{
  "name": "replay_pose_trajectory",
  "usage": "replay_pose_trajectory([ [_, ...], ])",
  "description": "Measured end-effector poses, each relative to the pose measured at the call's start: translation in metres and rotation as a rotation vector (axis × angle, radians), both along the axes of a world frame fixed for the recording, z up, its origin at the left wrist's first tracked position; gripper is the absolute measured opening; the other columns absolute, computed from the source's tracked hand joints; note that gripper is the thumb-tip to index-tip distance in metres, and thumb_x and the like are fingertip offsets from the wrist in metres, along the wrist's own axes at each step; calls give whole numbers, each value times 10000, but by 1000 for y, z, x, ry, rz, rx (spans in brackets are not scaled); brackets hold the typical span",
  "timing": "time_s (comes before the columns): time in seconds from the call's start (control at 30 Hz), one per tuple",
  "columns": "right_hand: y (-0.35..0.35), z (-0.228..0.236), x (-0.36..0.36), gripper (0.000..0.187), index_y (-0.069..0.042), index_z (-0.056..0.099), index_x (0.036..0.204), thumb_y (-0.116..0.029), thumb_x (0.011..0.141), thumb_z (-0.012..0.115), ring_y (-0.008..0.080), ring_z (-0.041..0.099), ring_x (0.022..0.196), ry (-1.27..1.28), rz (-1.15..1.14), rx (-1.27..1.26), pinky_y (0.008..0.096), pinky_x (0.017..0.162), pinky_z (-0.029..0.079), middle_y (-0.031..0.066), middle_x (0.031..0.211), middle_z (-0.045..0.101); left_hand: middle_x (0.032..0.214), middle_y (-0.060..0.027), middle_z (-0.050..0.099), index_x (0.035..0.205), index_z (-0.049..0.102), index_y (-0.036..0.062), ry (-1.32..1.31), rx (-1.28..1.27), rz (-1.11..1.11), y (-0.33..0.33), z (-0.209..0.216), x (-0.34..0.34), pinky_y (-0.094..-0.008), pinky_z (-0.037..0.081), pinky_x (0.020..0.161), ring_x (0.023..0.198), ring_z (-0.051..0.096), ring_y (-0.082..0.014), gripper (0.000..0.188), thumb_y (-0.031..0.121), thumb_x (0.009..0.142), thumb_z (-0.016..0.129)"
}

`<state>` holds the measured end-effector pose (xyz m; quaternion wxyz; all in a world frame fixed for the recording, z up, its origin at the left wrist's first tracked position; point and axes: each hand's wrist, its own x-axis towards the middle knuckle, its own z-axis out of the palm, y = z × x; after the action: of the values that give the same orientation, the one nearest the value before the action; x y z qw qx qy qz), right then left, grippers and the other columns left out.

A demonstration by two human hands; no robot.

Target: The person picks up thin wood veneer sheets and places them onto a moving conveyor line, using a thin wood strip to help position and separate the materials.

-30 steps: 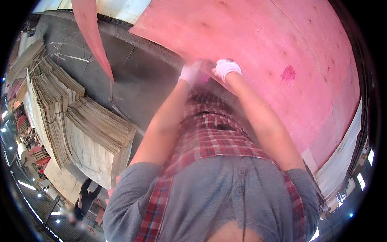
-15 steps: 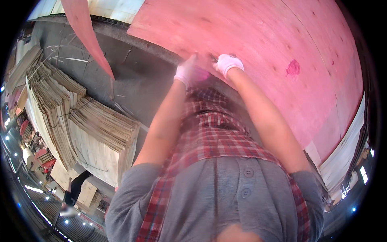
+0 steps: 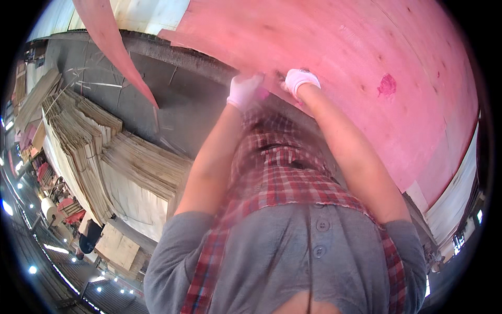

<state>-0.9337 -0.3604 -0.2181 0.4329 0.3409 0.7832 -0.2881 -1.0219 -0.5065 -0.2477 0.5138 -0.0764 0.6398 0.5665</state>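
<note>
Wearing white gloves [image 3: 240, 97] and a red plaid apron [image 3: 285, 186], a person has both hands at the near edge of a wide pink sheet [image 3: 345, 47], which fills the upper right of the scene. The left hand [image 3: 244, 90] is bent at the edge, its fingers blurred; the right hand [image 3: 301, 82], just beside it, has curled fingers. Whether either grips the sheet, one cannot tell. A narrow pink strip [image 3: 112, 42] tapers to a point over the grey floor [image 3: 167, 86], near a veneer stack [image 3: 144, 180]. Another person [image 3: 90, 236], in dark clothing, appears at lower left.
</note>
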Motion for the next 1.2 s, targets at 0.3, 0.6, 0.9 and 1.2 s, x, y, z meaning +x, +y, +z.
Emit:
replay_pose_trajectory([
  [0.3, -12, -6, 16, 465, -49, 605, 1049, -441, 831, 479, 302, 567, 1032, 114, -93, 78, 392, 877, 439, 156, 1087, 602, 715, -171, 624, 881, 560, -37, -55, -53, 140, -5, -15, 5, -295, 474, 375, 481, 608, -259, 201, 136, 801, 624],
  [0.6, -11, 46, -41, 404, -44, 617, 910, -428, 801, 552, 181, 621, 610, 223, -278, -166, 315, 589, 501, 74, 716, 639, 750, -190, 634, 900, 588, -59, -201, -7, 68, -25, -26, -8, -297, 491, 408, 517, 626, -263, 190, 98, 794, 600],
  [0.9, -27, 12, -110, 349, -84, 659, 1011, -325, 761, 622, 280, 626, 921, -33, 82, 9, 368, 782, 492, 132, 999, 648, 659, -145, 619, 875, 552, -45, -216, 165, 173, -26, -28, 0, -280, 420, 330, 412, 560, -208, 179, 115, 807, 594],
  [1.2, -29, -2, -106, 315, -69, 668, 982, -277, 748, 636, 294, 623, 937, -2, 148, 63, 376, 775, 496, 148, 986, 648, 782, -133, 621, 930, 566, -23, -155, 214, 77, -28, -20, -6, -303, 506, 490, 606, 623, -215, 186, 126, 821, 594],
])
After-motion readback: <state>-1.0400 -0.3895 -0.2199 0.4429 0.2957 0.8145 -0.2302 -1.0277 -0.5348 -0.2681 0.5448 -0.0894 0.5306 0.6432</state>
